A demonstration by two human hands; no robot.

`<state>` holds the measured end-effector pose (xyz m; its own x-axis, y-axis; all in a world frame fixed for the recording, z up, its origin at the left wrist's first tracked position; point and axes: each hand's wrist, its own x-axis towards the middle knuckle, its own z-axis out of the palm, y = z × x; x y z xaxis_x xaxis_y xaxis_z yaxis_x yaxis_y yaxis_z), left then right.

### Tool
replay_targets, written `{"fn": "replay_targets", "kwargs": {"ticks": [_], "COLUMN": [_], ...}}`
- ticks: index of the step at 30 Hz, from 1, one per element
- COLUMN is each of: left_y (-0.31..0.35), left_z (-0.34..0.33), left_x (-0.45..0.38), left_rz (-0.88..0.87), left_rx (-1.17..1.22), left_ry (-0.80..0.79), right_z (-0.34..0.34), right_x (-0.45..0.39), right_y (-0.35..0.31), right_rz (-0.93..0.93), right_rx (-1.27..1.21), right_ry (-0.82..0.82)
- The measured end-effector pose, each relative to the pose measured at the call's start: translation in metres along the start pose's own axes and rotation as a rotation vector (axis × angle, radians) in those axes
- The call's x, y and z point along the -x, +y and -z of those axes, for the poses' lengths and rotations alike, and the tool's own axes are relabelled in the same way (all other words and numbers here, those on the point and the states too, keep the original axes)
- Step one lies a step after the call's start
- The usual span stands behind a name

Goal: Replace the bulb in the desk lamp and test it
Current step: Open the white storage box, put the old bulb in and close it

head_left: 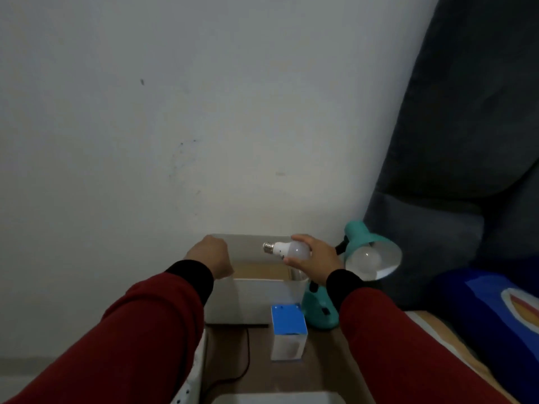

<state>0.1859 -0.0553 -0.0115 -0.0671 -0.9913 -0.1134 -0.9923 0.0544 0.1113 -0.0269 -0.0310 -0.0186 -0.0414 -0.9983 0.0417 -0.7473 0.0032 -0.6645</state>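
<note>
**Over the open white box, a bulb held in the right hand**

Above the white box (253, 295) on the dark tabletop (320, 360), the head camera shows both hands reaching forward from red sleeves with black cuffs. The right hand (316, 262) grasps a white bulb (287, 249) by its round glass end, thumb below and fingers curled over the top — the metal screw base points left, over the box's opening. The left hand (210, 256) hangs over the box's left rim with its fingers curled in; from behind, it seems to hold nothing, though the dim light makes that hard to confirm.

Just right of the box stands the teal desk lamp (320, 310), its shade (376, 258) tilted toward the camera with a second bulb (366, 259) seated inside. A small blue-topped carton (288, 330) stands upright in front of the box, beside the lamp's base. A dark cable (247, 357) trails across the table — its ends are out of sight.
</note>
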Motion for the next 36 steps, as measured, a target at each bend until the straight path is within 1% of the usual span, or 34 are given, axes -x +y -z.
{"fn": "replay_targets", "kwargs": {"ticks": [4, 11, 14, 19, 24, 28, 32, 36], "left_y": [-0.007, -0.016, -0.016, -0.012, -0.008, -0.004, 0.005, 0.014], "left_z": [-0.008, -0.03, -0.043, -0.053, -0.053, -0.042, -0.022, 0.003], "left_x": [-0.029, -0.071, -0.081, -0.09, -0.091, -0.085, -0.069, -0.044], "left_rz": [0.03, 0.043, 0.05, 0.037, 0.057, 0.052, 0.047, 0.027], "left_rx": [0.018, 0.054, 0.047, 0.027, -0.018, -0.073, -0.077, -0.085], "left_ry": [-0.011, -0.044, -0.086, -0.116, -0.111, -0.091, -0.024, 0.021], "right_z": [-0.029, -0.074, -0.083, -0.09, -0.086, -0.067, -0.042, -0.016], "right_x": [-0.039, -0.08, -0.09, -0.102, -0.106, -0.106, -0.095, -0.075], "right_y": [-0.002, 0.02, 0.026, 0.028, 0.021, 0.006, -0.015, -0.035], "right_rz": [-0.027, -0.159, -0.174, -0.174, -0.147, -0.114, -0.045, -0.036], "right_rx": [0.05, 0.047, 0.097, 0.16, 0.297, 0.44, 0.613, 0.682], "right_ry": [-0.098, -0.246, -0.282, -0.295, -0.362, -0.414, -0.394, -0.366]}}
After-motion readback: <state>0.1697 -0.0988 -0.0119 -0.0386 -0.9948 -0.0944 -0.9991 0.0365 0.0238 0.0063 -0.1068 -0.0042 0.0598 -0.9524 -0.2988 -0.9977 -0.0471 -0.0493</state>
